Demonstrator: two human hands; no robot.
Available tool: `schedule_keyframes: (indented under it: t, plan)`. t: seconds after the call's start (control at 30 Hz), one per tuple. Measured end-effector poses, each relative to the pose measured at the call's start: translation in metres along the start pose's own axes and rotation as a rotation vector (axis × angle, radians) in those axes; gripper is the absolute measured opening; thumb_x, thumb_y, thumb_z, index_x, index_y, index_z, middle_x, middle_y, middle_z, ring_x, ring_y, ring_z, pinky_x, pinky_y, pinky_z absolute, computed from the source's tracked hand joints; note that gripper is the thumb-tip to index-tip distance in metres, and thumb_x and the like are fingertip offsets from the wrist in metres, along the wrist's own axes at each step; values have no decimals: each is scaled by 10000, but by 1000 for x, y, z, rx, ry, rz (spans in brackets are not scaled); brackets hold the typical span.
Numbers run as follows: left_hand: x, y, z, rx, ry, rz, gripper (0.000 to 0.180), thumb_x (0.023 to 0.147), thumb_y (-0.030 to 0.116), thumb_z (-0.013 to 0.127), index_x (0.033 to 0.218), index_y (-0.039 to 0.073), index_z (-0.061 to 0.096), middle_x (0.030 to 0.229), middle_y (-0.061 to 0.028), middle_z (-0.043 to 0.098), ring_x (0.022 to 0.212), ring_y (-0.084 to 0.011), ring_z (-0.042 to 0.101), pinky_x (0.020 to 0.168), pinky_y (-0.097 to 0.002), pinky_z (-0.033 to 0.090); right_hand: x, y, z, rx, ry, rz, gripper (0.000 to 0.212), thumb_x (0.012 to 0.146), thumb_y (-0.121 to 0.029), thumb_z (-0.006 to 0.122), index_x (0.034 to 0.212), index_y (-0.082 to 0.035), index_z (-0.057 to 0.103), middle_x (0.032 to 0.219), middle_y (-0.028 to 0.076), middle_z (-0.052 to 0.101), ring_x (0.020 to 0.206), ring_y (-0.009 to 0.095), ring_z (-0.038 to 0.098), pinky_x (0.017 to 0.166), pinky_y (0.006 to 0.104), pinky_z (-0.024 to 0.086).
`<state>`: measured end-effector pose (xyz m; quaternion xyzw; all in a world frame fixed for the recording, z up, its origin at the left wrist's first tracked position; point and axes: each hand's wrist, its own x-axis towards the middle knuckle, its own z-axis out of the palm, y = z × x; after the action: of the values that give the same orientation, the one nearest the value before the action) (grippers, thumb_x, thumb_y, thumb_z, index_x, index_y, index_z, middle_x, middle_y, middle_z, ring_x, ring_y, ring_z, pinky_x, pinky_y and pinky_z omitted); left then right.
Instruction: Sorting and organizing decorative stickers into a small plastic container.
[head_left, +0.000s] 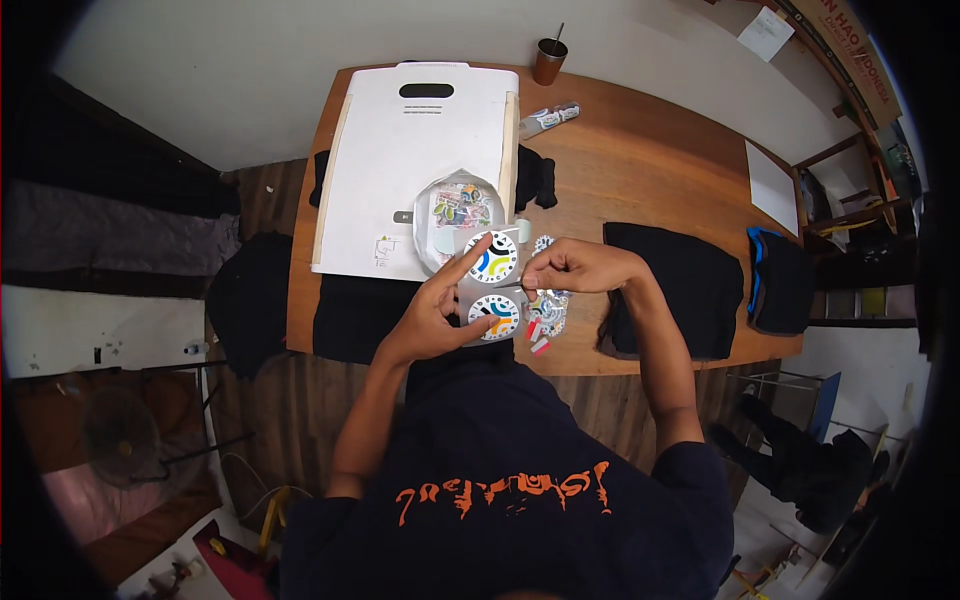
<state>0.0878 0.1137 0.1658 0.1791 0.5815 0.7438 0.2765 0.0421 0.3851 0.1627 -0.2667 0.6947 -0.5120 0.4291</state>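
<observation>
My left hand [432, 315] holds a grey sheet [492, 285] bearing two round colourful stickers, thumb under its lower sticker and index finger laid across toward the upper one. My right hand [572, 267] pinches the sheet's right edge with closed fingertips. Both hands hover above a black garment [360, 318] at the near edge of the wooden table [640, 150]. A clear bag of assorted stickers [458, 212] lies just beyond the sheet. More loose stickers [545, 318] sit below my right hand.
A large white board [410, 150] with a handle slot covers the table's left part. A brown cup [549, 60] stands at the far edge, near a small packet [550, 117]. Folded black garments [690, 285] and a blue-trimmed one [780, 280] lie to the right, beside white paper [772, 187].
</observation>
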Motion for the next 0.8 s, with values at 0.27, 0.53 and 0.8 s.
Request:
schedule_keyframes:
  t: [0.27, 0.53, 0.8]
  plan:
    - [0, -2, 0, -2, 0, 13, 913, 792, -113, 743, 1561, 30, 271, 1575, -167, 314, 1364, -205, 436, 1100, -347, 432, 3, -5, 3, 48, 27, -6, 357, 1043, -318, 556, 986, 1, 707, 797, -17, 644, 756, 46, 490, 688, 251, 434]
    - [0, -1, 2, -5, 2, 8, 907, 800, -109, 740, 1562, 26, 267, 1566, -170, 326, 1355, -210, 447, 1089, -343, 441, 7, -2, 4, 95, 2, -30, 372, 1038, -335, 562, 1032, 5, 714, 846, -18, 661, 799, 43, 510, 718, 243, 454]
    - [1, -4, 3, -19, 5, 36, 897, 806, -109, 733, 1562, 35, 272, 1562, -170, 332, 1352, -215, 451, 1079, -345, 456, 9, -3, 8, 80, 27, -38, 383, 1031, -343, 574, 1044, 16, 709, 841, -11, 658, 790, 37, 508, 684, 234, 447]
